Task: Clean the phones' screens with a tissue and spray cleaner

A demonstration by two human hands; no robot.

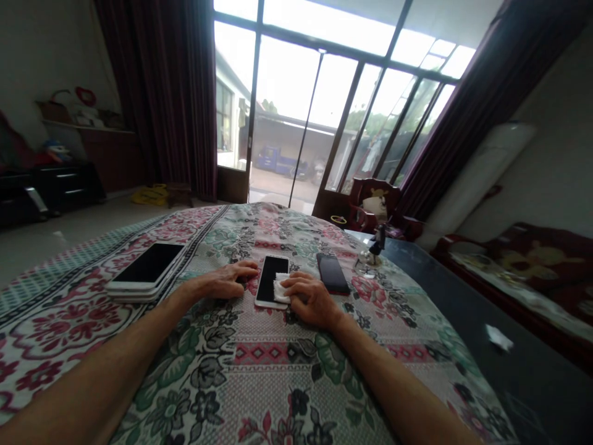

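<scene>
A white smartphone with a dark screen lies flat on the patterned tablecloth in front of me. My right hand presses a crumpled white tissue onto the right part of its screen, fingers closed over the tissue. To the left of this phone, my left hand rests on the cloth with fingers stretched toward the phone's edge and nothing held. Just right of my right hand lies a dark smartphone. Further left are stacked white devices, the top one a large tablet-like phone with a black screen.
The floral tablecloth covers the rounded table. A small figurine on a clear base stands at the right edge. A white crumpled paper lies on the dark surface to the right. Wooden seats and glass doors are beyond.
</scene>
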